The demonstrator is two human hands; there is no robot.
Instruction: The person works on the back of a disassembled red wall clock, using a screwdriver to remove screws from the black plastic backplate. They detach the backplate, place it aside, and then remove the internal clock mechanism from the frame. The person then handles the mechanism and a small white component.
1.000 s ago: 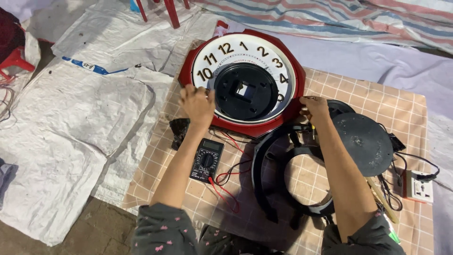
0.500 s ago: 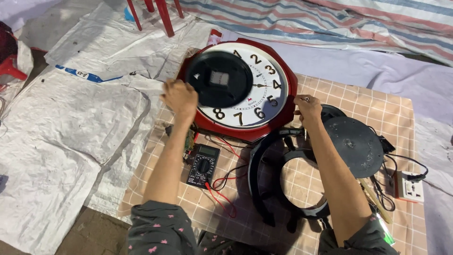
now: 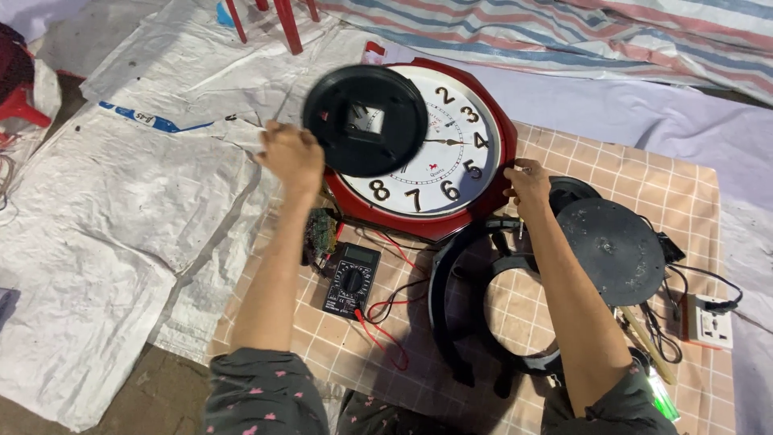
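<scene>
Left grip (image 3: 291,157) lifts black disc (image 3: 366,121); multimeter (image 3: 352,280), ring frame (image 3: 483,310) near.

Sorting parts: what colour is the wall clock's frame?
Glossy red, around a white dial; the wall clock's frame shows best in the head view.

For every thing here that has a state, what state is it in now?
wall clock: lying face up, red frame held at both edges.
black round disc: lying over the clock face's upper left.
multimeter: lying flat, red and black leads attached.
left hand: gripping the clock's left edge.
right hand: touching the clock's right edge.
</scene>
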